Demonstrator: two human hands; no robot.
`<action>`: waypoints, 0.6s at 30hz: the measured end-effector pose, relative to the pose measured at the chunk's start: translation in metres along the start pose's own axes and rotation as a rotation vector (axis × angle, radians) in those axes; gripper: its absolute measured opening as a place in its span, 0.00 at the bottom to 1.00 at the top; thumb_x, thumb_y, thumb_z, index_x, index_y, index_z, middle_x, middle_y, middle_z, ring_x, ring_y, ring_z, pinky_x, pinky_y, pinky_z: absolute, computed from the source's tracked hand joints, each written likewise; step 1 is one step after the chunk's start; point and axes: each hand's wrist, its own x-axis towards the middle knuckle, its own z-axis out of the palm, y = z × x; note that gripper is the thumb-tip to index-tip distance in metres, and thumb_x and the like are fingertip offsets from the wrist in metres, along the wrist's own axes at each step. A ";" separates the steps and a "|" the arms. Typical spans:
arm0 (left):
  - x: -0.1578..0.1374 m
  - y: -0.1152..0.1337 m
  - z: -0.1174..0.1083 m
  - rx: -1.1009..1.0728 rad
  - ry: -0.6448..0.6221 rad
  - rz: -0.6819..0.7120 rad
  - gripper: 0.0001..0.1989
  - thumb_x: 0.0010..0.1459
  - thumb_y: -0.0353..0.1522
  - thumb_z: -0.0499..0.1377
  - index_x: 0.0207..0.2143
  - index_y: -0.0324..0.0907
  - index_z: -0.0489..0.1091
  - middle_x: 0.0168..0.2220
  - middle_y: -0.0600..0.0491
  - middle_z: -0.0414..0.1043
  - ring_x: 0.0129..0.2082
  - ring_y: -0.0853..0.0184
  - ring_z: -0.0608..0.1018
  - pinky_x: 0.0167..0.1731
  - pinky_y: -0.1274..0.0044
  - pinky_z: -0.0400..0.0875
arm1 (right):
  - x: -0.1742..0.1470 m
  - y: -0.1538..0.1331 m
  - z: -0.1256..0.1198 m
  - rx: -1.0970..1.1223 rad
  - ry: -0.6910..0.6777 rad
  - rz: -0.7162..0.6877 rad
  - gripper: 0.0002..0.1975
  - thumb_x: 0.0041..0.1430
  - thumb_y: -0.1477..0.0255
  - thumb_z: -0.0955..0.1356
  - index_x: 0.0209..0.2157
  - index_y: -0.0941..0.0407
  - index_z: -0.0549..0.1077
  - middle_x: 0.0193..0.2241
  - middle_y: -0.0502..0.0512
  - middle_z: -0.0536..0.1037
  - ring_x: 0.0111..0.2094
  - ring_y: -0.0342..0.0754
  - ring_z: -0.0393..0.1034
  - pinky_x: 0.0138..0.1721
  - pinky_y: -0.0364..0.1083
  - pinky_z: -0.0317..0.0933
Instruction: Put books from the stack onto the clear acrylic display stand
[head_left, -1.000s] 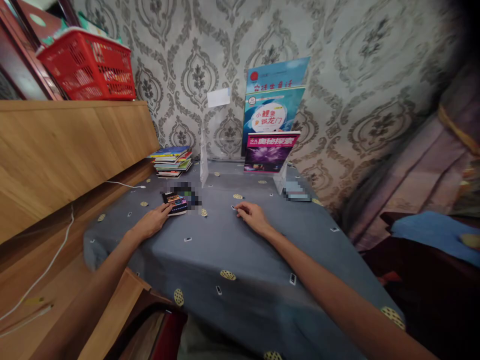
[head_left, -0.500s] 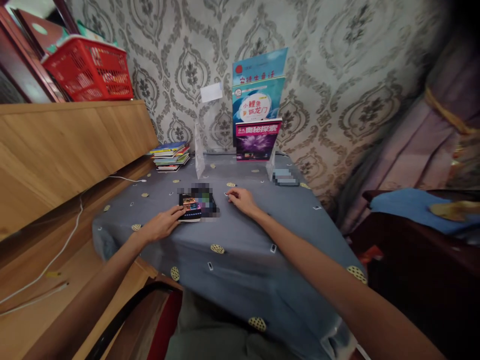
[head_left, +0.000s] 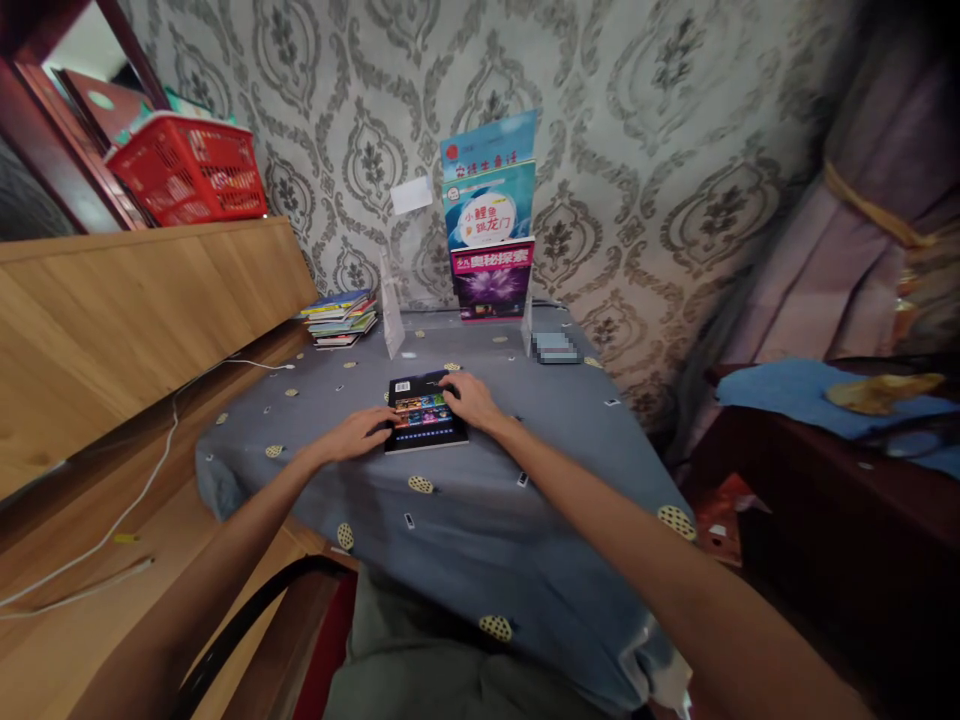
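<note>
A dark magazine [head_left: 427, 424] lies flat on the table. Its back cover faces up, showing a barcode and rows of small colourful pictures. My left hand [head_left: 355, 436] rests at the magazine's left edge, its fingers extended and the tips on the cover. On the other side, my right hand [head_left: 472, 402] touches the upper right part of the cover with slightly bent fingers, thumb apart. Neither hand is gripping the magazine. Beyond, a purple magazine [head_left: 492, 284] stands upright in front of two blue books [head_left: 491, 205], between clear bookends [head_left: 391, 310].
A patterned grey cloth [head_left: 465, 510] covers the table. At its back left sits a stack of books [head_left: 341, 318]; a blurred-out item [head_left: 556, 347] lies right of the bookends. A red basket [head_left: 191, 168] tops the wooden panel [head_left: 150, 330]. A white cable [head_left: 259, 364] reaches the table's left side.
The magazine, partly blurred out before, now shows its whole back cover. My right hand has come from the bare cloth onto its right side; my left hand remains at its left edge. The view shifted slightly.
</note>
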 end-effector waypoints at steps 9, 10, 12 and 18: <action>0.070 -0.020 0.031 0.067 0.189 -0.127 0.17 0.69 0.34 0.47 0.55 0.42 0.65 0.54 0.45 0.70 0.56 0.60 0.73 0.60 0.64 0.66 | -0.001 0.001 0.003 -0.064 -0.120 -0.003 0.13 0.65 0.72 0.65 0.50 0.56 0.74 0.52 0.62 0.77 0.55 0.57 0.69 0.56 0.56 0.61; 0.077 -0.025 0.034 0.074 0.197 -0.137 0.17 0.69 0.34 0.47 0.55 0.42 0.65 0.54 0.45 0.70 0.58 0.60 0.71 0.62 0.61 0.63 | 0.000 0.002 0.003 -0.066 -0.125 -0.001 0.13 0.65 0.72 0.65 0.50 0.56 0.74 0.52 0.62 0.77 0.55 0.57 0.69 0.56 0.56 0.61; 0.088 -0.033 0.039 0.085 0.205 -0.151 0.16 0.69 0.34 0.47 0.55 0.41 0.65 0.55 0.44 0.70 0.60 0.58 0.69 0.65 0.58 0.58 | 0.003 0.005 0.002 -0.068 -0.132 0.004 0.13 0.65 0.72 0.65 0.50 0.55 0.74 0.52 0.62 0.77 0.56 0.57 0.68 0.56 0.56 0.61; 0.112 -0.046 0.041 0.070 0.178 -0.155 0.18 0.70 0.36 0.46 0.58 0.42 0.64 0.61 0.43 0.66 0.66 0.56 0.63 0.66 0.57 0.56 | 0.020 0.026 -0.007 -0.081 -0.154 0.051 0.15 0.66 0.70 0.65 0.52 0.57 0.73 0.54 0.64 0.76 0.56 0.58 0.68 0.56 0.57 0.59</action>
